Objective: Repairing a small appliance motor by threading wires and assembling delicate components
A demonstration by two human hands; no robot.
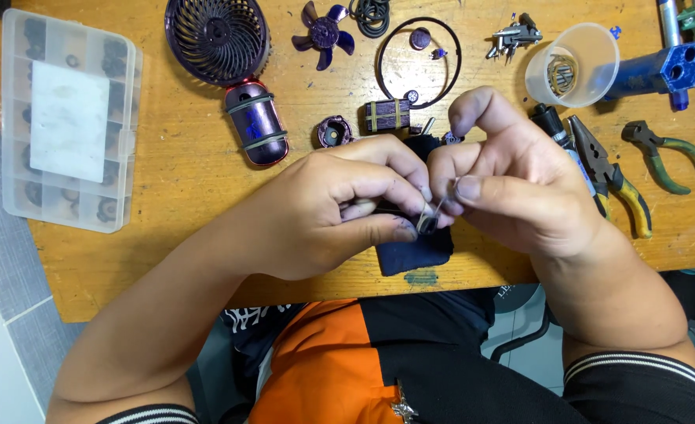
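While pinched between both hands | small metal part [428, 217] | left hand [339, 208], right hand [512, 188] grasping it | above dark cloth [414, 251]

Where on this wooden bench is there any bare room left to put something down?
Bare wood lies between the clear parts box and the purple fan body, running to the bench's near edge beside the left hand. The far strip is crowded: fan grille, blades, cup, pliers by the right hand.

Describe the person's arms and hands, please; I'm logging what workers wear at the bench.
Both hands, left hand and right hand, are bare: no gloves, rings or watch visible. The forearms are uncovered. Short black sleeves with white-striped cuffs end near the elbows.
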